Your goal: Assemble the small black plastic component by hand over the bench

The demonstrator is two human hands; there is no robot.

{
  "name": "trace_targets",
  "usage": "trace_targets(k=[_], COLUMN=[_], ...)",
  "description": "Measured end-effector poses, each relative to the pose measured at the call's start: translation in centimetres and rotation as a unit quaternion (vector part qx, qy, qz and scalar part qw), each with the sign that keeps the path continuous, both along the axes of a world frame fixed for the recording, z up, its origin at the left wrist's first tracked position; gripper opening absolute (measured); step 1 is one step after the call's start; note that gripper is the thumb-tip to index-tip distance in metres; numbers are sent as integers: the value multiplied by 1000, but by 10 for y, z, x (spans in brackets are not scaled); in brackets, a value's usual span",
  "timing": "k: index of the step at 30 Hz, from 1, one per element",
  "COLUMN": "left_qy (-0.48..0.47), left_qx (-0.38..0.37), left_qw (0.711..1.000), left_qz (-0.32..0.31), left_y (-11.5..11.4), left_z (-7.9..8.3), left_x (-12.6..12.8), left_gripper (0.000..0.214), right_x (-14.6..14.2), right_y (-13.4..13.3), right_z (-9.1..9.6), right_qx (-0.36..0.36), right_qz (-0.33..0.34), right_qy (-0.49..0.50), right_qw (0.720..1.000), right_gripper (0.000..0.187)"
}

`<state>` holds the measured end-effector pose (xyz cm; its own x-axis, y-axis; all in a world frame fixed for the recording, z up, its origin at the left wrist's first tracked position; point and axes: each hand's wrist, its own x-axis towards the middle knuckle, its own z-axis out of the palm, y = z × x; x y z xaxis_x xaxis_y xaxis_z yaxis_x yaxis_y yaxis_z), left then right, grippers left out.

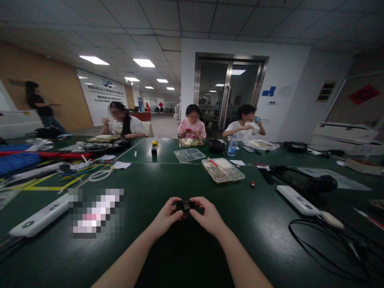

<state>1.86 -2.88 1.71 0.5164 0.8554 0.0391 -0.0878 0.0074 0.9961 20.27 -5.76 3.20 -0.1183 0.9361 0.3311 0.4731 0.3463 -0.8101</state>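
Both my hands meet over the dark green table point(156, 188) in front of me. My left hand point(167, 217) and my right hand point(207, 216) pinch a small black object point(184, 206) between their fingertips, one from each side. The fingers of both hands are curled closed on it. What the black object is I cannot make out. A clear plastic compartment tray point(223, 171) with small parts lies further back, and a tiny red and black piece point(252, 184) sits to its right.
White power strips lie at left point(42, 218) and right point(297, 199), with black cables point(324, 244) at right. Coloured wires point(78, 170), a water bottle point(232, 145) and another clear tray point(189, 155) are farther off. Three people sit across the table; one stands far left.
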Motion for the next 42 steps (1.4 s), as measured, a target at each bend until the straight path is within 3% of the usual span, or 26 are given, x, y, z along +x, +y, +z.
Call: trace_targets(k=[18,24,42], left_qy=[-4,-3,9], left_qx=[-28,-25,-6], left_qw=[1000,1000,1000], left_qz=[14,4,-5], left_y=[-2,-2,2], left_z=[3,3,-7], left_x=[0,-1,1], left_gripper=[54,41,39], right_x=[0,0,-1], right_y=[0,0,-2], right_z=[0,2,5], right_qx=[5,0,17], right_qz=[1,0,11], right_qy=[10,10,12], right_qw=[1000,1000,1000], right_gripper=[31,31,22])
